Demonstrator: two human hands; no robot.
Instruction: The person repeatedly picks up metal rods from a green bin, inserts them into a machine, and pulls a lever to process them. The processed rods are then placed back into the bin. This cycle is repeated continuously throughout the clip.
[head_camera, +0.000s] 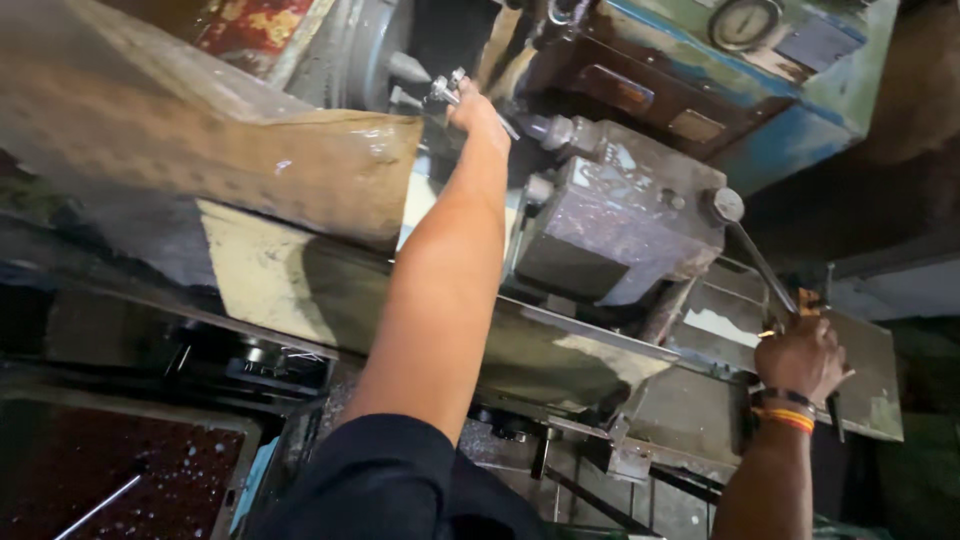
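My left hand (476, 108) reaches far up into an old lathe and grips a small shiny metal part (443, 90) near the chuck (362, 50). My right hand (801, 357), with coloured bands on the wrist, is closed around the end of a long metal lever (755, 253) that runs up to a round knob on the grey carriage block (612, 218). A dark sleeve covers my left upper arm at the bottom of the view.
A worn, wet splash guard (200, 140) hangs at the left. The blue-green machine body with a round gauge (742, 20) fills the top right. A dark tray (110, 470) with chips and liquid sits at bottom left. Slanted metal plates lie below the carriage.
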